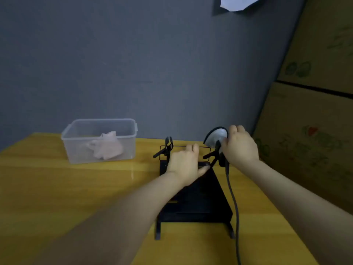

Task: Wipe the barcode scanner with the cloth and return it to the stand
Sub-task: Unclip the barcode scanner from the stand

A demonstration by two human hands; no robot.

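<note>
A black metal stand point(198, 197) sits on the yellow table, with two forked arms at its top. My left hand point(186, 165) grips the stand's upper bar. At the stand's right arm, my right hand point(239, 145) holds the grey-and-black barcode scanner point(216, 139). The scanner's dark cable point(234, 203) runs down toward the table's front edge. The pale crumpled cloth point(107, 146) lies inside a clear plastic box point(99, 123) to the left.
The yellow table point(57, 184) ends at a grey wall point(133, 64) behind the box. Stacked cardboard boxes point(315, 111) stand close on the right. A white sheet point(240, 3) hangs at the top of the wall.
</note>
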